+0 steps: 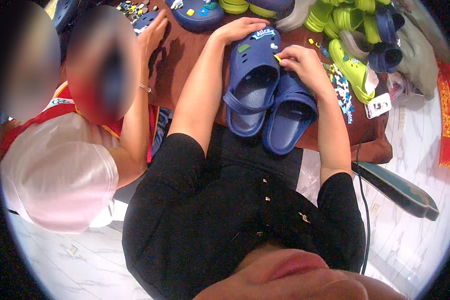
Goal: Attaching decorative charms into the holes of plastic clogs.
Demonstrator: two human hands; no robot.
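Right now the left hand (242, 28) is lying flat, fingers spread and open, over the toe of the dark blue foam clog with round vent holes (252, 75), pressing it onto the brown tabletop (182, 60). That clog's long axis is running from the toe, under the palm at the far side, back to the heel strap hanging over the table's near edge toward the person's black shirt (225, 215). The right hand (305, 62) is sitting just to the clog's right, its thumb and forefinger pinched shut on a small yellow charm piece (277, 58) that is touching or nearly touching the clog's upper right edge, so the right hand is the nearer one to the vent holes there. A second dark blue foam clog (290, 117) is lying beside the first, partly under the right wrist, pointing the same way. Lime green foam clogs (352, 67) are piled well off to the right, and another person's hand (152, 32) is working apart at the left.
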